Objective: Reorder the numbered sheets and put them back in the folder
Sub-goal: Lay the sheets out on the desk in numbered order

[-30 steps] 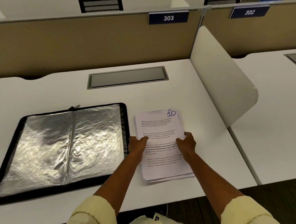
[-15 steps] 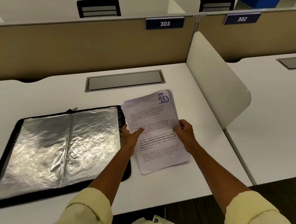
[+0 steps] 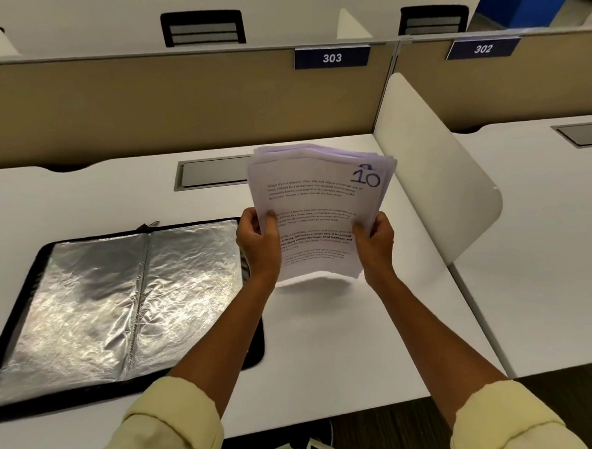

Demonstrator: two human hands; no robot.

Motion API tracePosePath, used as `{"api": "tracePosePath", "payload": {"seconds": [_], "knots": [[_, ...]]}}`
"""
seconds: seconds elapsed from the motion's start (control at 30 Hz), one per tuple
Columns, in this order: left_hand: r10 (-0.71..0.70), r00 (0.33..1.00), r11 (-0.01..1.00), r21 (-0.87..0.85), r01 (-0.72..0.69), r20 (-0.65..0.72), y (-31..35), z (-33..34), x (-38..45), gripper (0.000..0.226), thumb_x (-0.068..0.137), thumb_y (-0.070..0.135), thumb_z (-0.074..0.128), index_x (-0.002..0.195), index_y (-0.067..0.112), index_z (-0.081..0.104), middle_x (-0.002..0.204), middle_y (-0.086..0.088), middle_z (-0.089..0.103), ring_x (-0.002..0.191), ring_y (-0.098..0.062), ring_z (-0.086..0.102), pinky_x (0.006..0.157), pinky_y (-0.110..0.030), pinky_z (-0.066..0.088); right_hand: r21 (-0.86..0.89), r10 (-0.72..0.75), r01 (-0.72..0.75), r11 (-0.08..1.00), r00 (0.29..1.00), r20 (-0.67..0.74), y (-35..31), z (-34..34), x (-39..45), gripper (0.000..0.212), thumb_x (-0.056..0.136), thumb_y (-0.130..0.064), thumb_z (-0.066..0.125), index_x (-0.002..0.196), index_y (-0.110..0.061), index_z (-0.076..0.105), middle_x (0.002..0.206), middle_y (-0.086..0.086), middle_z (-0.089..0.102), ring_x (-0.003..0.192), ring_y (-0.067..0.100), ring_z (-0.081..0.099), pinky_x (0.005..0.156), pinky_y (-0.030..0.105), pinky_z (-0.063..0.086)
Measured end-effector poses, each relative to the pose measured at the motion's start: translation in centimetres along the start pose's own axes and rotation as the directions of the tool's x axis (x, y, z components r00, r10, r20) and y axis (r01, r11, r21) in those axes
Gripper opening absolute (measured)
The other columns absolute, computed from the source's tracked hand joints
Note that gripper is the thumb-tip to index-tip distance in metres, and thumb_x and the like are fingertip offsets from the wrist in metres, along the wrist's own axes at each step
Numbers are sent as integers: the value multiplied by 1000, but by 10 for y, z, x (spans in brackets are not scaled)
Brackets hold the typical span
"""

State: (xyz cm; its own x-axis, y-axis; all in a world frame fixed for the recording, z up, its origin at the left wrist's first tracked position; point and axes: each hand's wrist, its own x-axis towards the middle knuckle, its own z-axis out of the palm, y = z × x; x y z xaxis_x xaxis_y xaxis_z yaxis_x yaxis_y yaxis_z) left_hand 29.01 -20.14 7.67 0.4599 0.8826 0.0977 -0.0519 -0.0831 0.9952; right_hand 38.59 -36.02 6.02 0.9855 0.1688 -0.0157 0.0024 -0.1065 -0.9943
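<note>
A stack of sheets (image 3: 318, 216), its top page marked 10 in blue ink at the upper right corner, is held tilted in the air above the white desk (image 3: 328, 342), clear of its surface. Its left edge is pinched by the left hand (image 3: 259, 241), thumb laid on the printed face, and its right edge is gripped by the right hand (image 3: 374, 242). The folder (image 3: 120, 302) lies open and flat on the desk to the left, silver lining upward

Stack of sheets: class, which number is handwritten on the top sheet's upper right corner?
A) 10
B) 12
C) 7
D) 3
A: the top sheet of the stack held up in the left hand and right hand shows a blue handwritten 10 there.
</note>
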Motion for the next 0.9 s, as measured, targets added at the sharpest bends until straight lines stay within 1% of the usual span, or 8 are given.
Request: {"api": "tracePosePath", "payload": {"seconds": [0.1, 0.17, 0.3, 0.43, 0.63, 0.7, 0.8, 0.9], "knots": [[51, 998, 998, -35, -53, -36, -1, -2, -14, 23, 90, 37, 59, 90, 13, 57, 80, 3, 65, 68, -5, 63, 60, -21, 53, -24, -2, 3, 1000, 1000, 23, 7, -1, -4, 19, 95, -9, 63, 109, -13, 51, 99, -2, 63, 89, 14, 65, 73, 27, 60], [82, 996, 996, -34, -83, -35, -5, -5, -20, 36, 90, 47, 58, 90, 11, 58, 78, 2, 65, 66, -6, 62, 57, -22, 51, -3, -16, 17, 1000, 999, 50, 11, -3, -9, 35, 89, -19, 67, 120, -13, 52, 106, 0, 64, 95, 15, 65, 78, 30, 60], [91, 996, 994, -53, -91, -2, -1, -4, -25, 38, 83, 62, 58, 89, 24, 59, 82, -6, 67, 73, -21, 66, 59, -31, 56, 23, -44, 43, 999, 998, 42, 9, -3, -15, 52, 82, -36, 60, 127, -13, 51, 109, -1, 65, 93, 10, 65, 71, 21, 58], [81, 997, 993, -91, -81, -4, 17, 2, -28, 54, 78, 63, 60, 101, 14, 61, 87, 1, 66, 76, -10, 66, 61, -19, 53, 26, -66, 66, 997, 998, -22, 3, 0, -14, 51, 84, -35, 56, 128, -10, 55, 111, 4, 66, 94, 13, 65, 69, 20, 55], [54, 996, 993, -105, -62, -72, 26, 5, -29, 71, 69, 80, 57, 91, 12, 57, 79, -1, 61, 71, -12, 60, 58, -18, 49, 65, -114, 119, 991, 991, -68, -3, 1, -21, 45, 89, -39, 44, 117, -5, 53, 96, 0, 62, 77, -2, 59, 63, 17, 49], [16, 996, 993, -114, -25, -83, 32, 9, -29, 71, 67, 78, 57, 93, 12, 57, 82, -6, 63, 73, -16, 62, 58, -18, 51, 102, -134, 145, 984, 985, -108, -13, 3, -24, 42, 91, -45, 44, 108, -7, 51, 88, -4, 58, 72, -4, 55, 62, 17, 46], [-19, 996, 992, -127, 7, -92, 42, 15, -30, 70, 66, 77, 56, 99, 15, 58, 90, -9, 65, 78, -18, 64, 58, -16, 52, 135, -162, 189, 973, 968, -190, -31, 10, -25, 44, 94, -45, 45, 112, -5, 52, 88, -5, 58, 73, -8, 57, 64, 13, 48], [-20, 993, 990, -138, 3, -120, 44, 18, -29, 45, 77, 63, 58, 90, 20, 57, 84, -5, 65, 74, -14, 63, 55, -12, 48, 158, -155, 207, 966, 945, -287, -41, 16, -20, 54, 91, -50, 49, 112, -1, 54, 85, -5, 58, 71, -8, 59, 62, 10, 48]]}}
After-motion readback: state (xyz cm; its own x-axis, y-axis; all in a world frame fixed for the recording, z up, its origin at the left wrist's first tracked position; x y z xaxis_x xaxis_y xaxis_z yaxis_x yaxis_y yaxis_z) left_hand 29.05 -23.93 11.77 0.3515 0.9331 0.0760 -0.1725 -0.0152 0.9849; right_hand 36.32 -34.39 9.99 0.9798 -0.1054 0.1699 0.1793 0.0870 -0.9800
